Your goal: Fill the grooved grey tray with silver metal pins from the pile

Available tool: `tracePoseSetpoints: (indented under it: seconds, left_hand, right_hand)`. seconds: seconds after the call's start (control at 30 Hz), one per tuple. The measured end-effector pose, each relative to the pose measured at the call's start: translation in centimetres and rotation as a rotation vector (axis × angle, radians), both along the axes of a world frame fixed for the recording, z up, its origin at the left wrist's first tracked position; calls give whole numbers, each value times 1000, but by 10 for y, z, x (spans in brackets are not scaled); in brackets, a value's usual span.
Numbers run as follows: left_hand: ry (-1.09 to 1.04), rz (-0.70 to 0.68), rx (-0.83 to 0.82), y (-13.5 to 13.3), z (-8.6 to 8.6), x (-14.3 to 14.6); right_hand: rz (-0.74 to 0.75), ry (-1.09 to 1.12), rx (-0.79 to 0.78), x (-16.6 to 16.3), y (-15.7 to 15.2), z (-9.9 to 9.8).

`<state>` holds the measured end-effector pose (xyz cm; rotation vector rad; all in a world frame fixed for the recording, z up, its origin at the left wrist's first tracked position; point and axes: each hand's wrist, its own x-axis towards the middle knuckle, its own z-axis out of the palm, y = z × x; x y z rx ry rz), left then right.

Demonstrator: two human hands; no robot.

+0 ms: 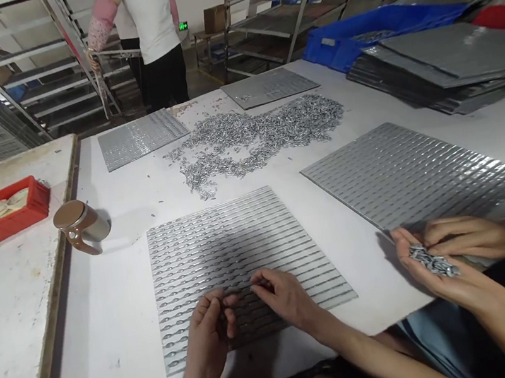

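A grey grooved board [250, 234] lies flat before me, with small shiny oval metal pieces set in rows along its left part. Over its near edge my left hand [209, 323] is closed, fingers curled in toward the thumb. Whatever is in those fingers is too small to make out. My right hand [285, 295] is just to the right, above the same board, thumb and forefinger pinched together. I cannot see what that pinch holds. Beyond the board spreads a loose pile of small silvery metal pieces [272, 128].
At right, a co-worker's hand [439, 281] cups metal pieces beside another grooved board [403, 171]. Two boards lie behind the pile. A brown-lidded mug [90, 224] and red tray [30, 208] are left; stacked boards [452, 55] and a blue crate [326, 49] are back right. A person stands behind.
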<state>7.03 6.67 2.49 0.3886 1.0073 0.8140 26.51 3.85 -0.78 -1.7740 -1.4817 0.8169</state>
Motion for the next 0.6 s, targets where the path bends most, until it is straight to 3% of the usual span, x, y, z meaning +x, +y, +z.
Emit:
tracePoseSetpoints:
  seconds: [0.23,0.4,0.47,0.6]
  left_hand:
    - [-72,-25,-57,-1,-8,0]
    - [-287,-42,-218,-1,0,7]
    - [-389,-73,-242,-2,5,9]
    - [-478,-178,-247,-10,10,15]
  right_hand:
    - [-5,-155,78,-10,7,-11]
    - [-26,-72,200,-5,0,10]
    - [45,-40,248,-6,-7,26]
    - [329,-124,311,-14,-22,45]
